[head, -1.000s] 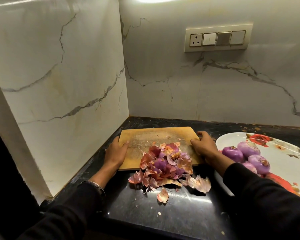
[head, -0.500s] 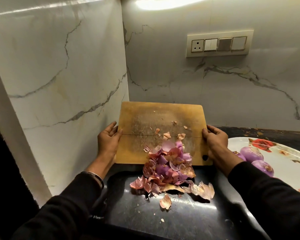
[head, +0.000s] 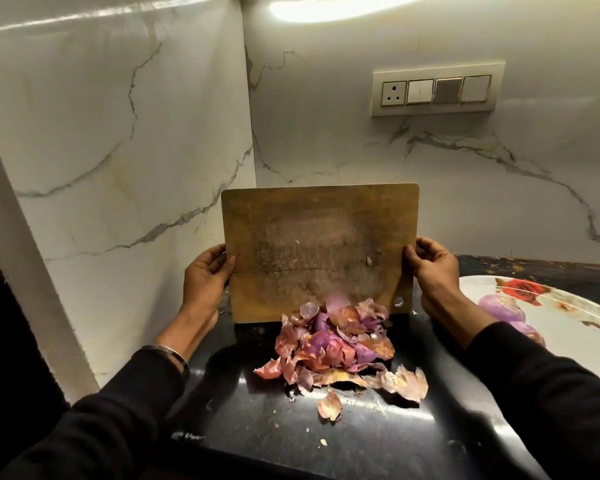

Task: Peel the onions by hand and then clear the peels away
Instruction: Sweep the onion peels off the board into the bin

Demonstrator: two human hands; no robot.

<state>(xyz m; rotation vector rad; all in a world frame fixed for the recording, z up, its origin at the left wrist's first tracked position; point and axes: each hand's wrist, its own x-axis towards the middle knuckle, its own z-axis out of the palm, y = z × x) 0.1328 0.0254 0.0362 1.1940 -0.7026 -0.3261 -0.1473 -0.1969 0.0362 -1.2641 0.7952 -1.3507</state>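
Note:
A wooden cutting board [head: 319, 251] stands almost upright, its lower edge near the black counter. My left hand [head: 205, 275] grips its left edge and my right hand [head: 433, 268] grips its right edge. A heap of pink and purple onion peels [head: 336, 344] lies on the counter just in front of the board's lower edge. A few tiny scraps still cling to the board face. Peeled purple onions [head: 501, 306] sit on a white flowered plate [head: 575, 327] to the right, partly hidden by my right arm.
Marble walls meet in a corner right behind the board. A switch panel [head: 437, 90] is mounted on the back wall. The black counter [head: 291, 431] carries scattered peel crumbs near its front edge.
The board went from lying flat to tilted and then nearly upright, held by both hands. The peels slid off it into a heap on the counter.

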